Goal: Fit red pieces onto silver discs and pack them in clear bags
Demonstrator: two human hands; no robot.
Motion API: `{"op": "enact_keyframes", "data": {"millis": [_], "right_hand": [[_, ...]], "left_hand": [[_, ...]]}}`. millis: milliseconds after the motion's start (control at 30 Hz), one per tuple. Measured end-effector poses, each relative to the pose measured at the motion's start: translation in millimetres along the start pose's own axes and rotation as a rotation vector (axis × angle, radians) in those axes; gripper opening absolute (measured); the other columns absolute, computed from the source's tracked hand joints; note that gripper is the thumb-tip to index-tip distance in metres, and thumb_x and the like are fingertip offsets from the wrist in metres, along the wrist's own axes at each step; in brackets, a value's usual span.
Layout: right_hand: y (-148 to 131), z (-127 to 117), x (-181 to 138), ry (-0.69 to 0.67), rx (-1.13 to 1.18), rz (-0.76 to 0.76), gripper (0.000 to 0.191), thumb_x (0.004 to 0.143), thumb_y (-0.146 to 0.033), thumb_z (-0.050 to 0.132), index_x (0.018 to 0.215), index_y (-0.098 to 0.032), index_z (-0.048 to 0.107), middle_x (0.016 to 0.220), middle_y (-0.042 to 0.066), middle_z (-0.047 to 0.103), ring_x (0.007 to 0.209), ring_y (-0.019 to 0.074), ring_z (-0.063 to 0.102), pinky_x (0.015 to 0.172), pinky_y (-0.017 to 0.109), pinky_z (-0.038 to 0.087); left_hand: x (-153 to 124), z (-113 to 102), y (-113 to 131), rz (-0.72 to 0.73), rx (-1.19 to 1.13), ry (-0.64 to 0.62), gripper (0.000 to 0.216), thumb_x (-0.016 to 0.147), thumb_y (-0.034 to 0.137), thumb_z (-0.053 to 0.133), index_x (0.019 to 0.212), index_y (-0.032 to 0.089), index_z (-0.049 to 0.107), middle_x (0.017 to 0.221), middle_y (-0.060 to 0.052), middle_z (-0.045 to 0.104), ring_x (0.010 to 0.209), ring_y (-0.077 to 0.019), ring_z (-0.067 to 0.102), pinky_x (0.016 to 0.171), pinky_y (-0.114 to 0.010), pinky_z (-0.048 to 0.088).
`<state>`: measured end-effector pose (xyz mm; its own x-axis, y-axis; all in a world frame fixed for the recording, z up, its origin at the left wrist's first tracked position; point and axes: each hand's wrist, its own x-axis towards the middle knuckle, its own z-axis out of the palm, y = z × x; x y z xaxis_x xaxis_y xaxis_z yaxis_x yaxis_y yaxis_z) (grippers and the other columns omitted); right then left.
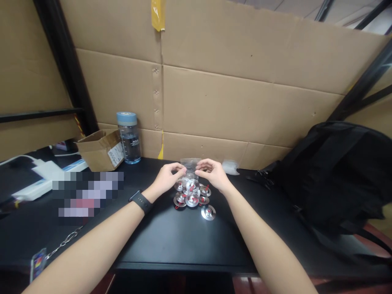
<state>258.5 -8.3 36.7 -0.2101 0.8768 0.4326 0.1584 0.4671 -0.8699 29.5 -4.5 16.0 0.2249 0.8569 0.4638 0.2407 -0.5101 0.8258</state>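
Metal discs (192,199) with red loops were the main event, heaped mid-bench just below both hands; going big to small around them, a tall cardboard wall (220,102) filled the back, with a black bench (180,241) running up to its foot; a black backpack (339,171) slumped over on the right side; a small open cardboard box (98,151) sat at the back left, with a blue-lidded bottle (130,143) standing upright just beside it, some clear liquid inside. Bare hands came next; the left hand (169,177), dark watch (141,201) on the wrist, had its grip pinched on the left edge of a clear plastic bag (190,162); the right hand (213,174) was curled at the bag's other edge, but honestly I couldn't tell if that grip was closed on it or just resting there; the bag was right behind the heap, between the two hands. Discs were the smallest bits; most overlapped each other, some tilted, loops showing; one loose disc (208,212) lay by itself, near side of the pile and a bit right.
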Motion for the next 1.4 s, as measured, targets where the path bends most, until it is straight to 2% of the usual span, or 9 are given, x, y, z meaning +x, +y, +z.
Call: {"op": "enact_keyframes", "data": {"millis": [200, 367, 533, 667, 900, 1033, 1200, 1300, 1400], "right_hand": [[0, -2, 1, 0.078, -0.001, 0.054, 0.024, 0.073, -0.034, 0.082, 0.087, -0.017, 0.073, 0.085, 0.006, 0.076, 0.08, 0.0196, 0.071, 0.079, 0.033, 0.053], [-3, -1, 1, 0.069, -0.083, 0.036, 0.028, 0.079, -0.027, 0.068, 0.107, -0.02, 0.063, 0.079, 0.001, 0.071, 0.067, 0.0165, 0.064, 0.07, 0.032, 0.052], [-28, 8, -12, 0.042, -0.719, -0.401, 0.044, 0.078, -0.011, 0.057, 0.12, -0.021, 0.062, 0.121, 0.012, 0.064, 0.111, 0.0272, 0.059, 0.092, 0.041, 0.047], [-42, 18, -22, -0.07, -1.056, -0.523, 0.065, 0.078, -0.011, 0.064, 0.14, -0.027, 0.054, 0.152, 0.011, 0.048, 0.135, 0.0356, 0.039, 0.103, 0.05, 0.034], [-23, 22, -14, -0.098, -1.107, -0.593, 0.016, 0.1, -0.021, 0.054, 0.104, -0.021, 0.07, 0.112, 0.008, 0.073, 0.103, 0.0221, 0.059, 0.087, 0.039, 0.034], [-21, -19, -2, 0.02, -1.155, -0.47, 0.018, 0.092, -0.011, 0.06, 0.098, -0.022, 0.073, 0.106, 0.007, 0.076, 0.097, 0.0226, 0.062, 0.084, 0.036, 0.036], [5, -105, 0, 0.291, -1.217, -0.062, 0.019, 0.085, -0.012, 0.062, 0.095, -0.022, 0.076, 0.109, 0.007, 0.076, 0.106, 0.0252, 0.065, 0.09, 0.035, 0.041], [33, -132, -7, 0.282, -1.23, 0.228, 0.022, 0.086, -0.016, 0.06, 0.098, -0.023, 0.077, 0.113, 0.007, 0.076, 0.111, 0.0257, 0.066, 0.097, 0.037, 0.041], [56, -134, -14, 0.213, -1.208, 0.297, 0.026, 0.081, -0.018, 0.066, 0.103, -0.025, 0.077, 0.119, 0.006, 0.075, 0.116, 0.0276, 0.065, 0.101, 0.042, 0.041]], "left_hand": [[0, -3, 8, -0.029, -0.016, 0.061, 0.03, 0.085, 0.045, 0.072, 0.089, 0.016, 0.077, 0.086, -0.007, 0.079, 0.084, -0.0236, 0.074, 0.081, -0.032, 0.056], [1, -5, 8, -0.102, -0.065, 0.112, 0.033, 0.078, 0.043, 0.079, 0.097, 0.016, 0.077, 0.085, -0.008, 0.08, 0.079, -0.0237, 0.075, 0.075, -0.031, 0.055], [0, -5, 11, -0.115, -0.189, 0.226, 0.037, 0.079, 0.049, 0.078, 0.092, 0.015, 0.073, 0.079, -0.007, 0.077, 0.075, -0.0215, 0.072, 0.073, -0.03, 0.054], [-2, -2, 15, -0.143, -0.273, 0.186, 0.041, 0.08, 0.051, 0.077, 0.096, 0.015, 0.07, 0.076, -0.006, 0.075, 0.074, -0.0208, 0.071, 0.071, -0.029, 0.054], [-4, 5, 6, -0.144, -0.212, 0.0, 0.036, 0.085, 0.05, 0.072, 0.095, 0.016, 0.071, 0.089, -0.007, 0.077, 0.084, -0.0226, 0.072, 0.076, -0.031, 0.054], [-2, 3, -2, -0.099, -0.05, -0.063, 0.036, 0.092, 0.051, 0.061, 0.105, 0.019, 0.072, 0.101, -0.008, 0.077, 0.096, -0.0241, 0.071, 0.086, -0.034, 0.054], [-1, -1, -11, -0.106, 0.07, -0.12, 0.031, 0.089, 0.045, 0.063, 0.104, 0.02, 0.073, 0.104, -0.008, 0.075, 0.095, -0.025, 0.072, 0.083, -0.035, 0.055], [-1, -2, -13, -0.1, 0.104, -0.123, 0.027, 0.089, 0.042, 0.062, 0.101, 0.021, 0.073, 0.102, -0.006, 0.076, 0.096, -0.0241, 0.072, 0.084, -0.034, 0.055], [1, -5, -12, -0.1, 0.132, -0.104, 0.025, 0.089, 0.041, 0.061, 0.1, 0.021, 0.073, 0.101, -0.005, 0.077, 0.094, -0.0227, 0.072, 0.083, -0.032, 0.054]]}}
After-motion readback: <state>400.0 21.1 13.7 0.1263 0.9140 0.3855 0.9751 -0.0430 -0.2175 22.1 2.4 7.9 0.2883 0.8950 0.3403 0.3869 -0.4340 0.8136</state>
